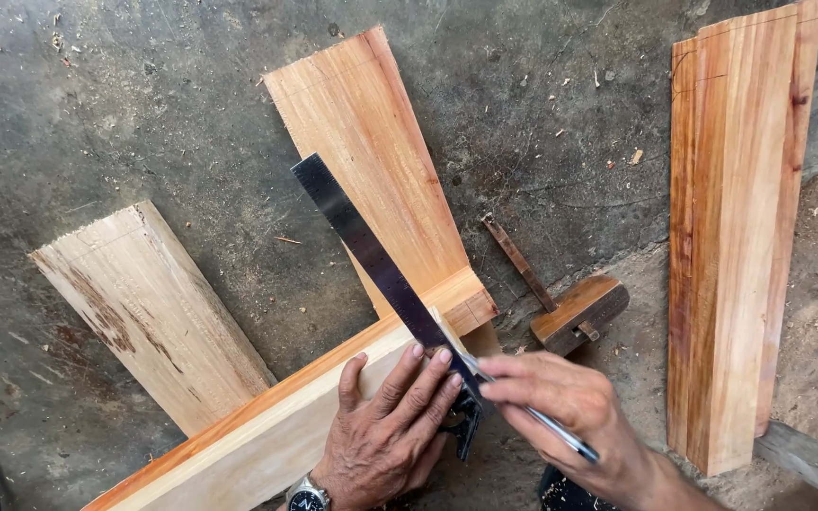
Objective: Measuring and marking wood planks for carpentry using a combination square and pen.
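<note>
The left hand (392, 426) lay flat, fingers spread, on the near plank (276, 426), pinning the black stock of a try square (376, 255) against the plank's right end. The right hand (570, 407) was closed in a narrow pinch round a pen (546, 423), its tip at the edge of the steel blade where that crossed the plank. The plank lay aslant on the concrete floor (191, 104), running from the near left up toward the middle. It looked stiff, solid and fairly heavy, unlikely to slide under a flat palm; the best hold on it seemed to be along its long edges. The square looked thin, rigid and smooth enough to slip, so pressing at the stock seemed the sounder grip.

The blade reached away to the far left over a reddish board (371, 161) lying beneath the plank's end. A pale, stained board (153, 312) lay to the left, touching the plank's far edge. Just right of the hands sat a wooden marking gauge (575, 308), and well apart at the right lay a long reddish board (731, 237). Sawdust flecked the floor.
</note>
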